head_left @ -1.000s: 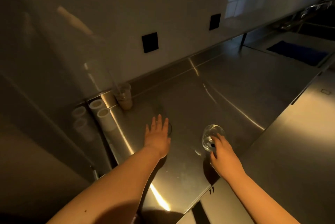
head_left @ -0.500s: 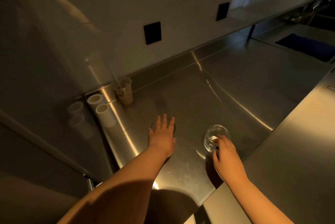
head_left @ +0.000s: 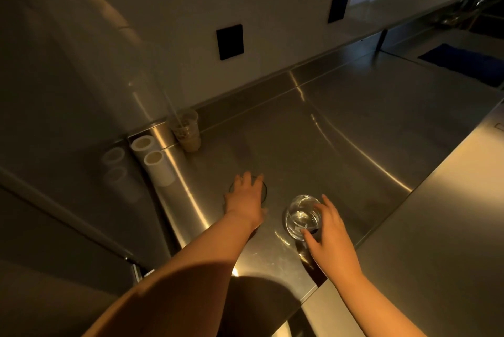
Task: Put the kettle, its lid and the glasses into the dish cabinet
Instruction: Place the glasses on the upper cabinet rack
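Steel covers the whole desk (head_left: 341, 124), dim and streaked with warm light, and it carries everything in reach of the two bare arms. Beyond the left hand (head_left: 246, 200), against the side wall, two white tubes (head_left: 155, 162) lie side by side, and just past them a plastic cup (head_left: 188, 130) with a straw stands at the back edge. Far off beyond the right hand (head_left: 331, 238) a blue cloth (head_left: 461, 61) lies flat. The right hand is clamped on a clear glass (head_left: 301, 216), fingers wrapped round its right side and rim. The left hand is spread over a second glass (head_left: 264, 192), of which only the dark rim shows; I cannot tell whether the fingers have closed on it.
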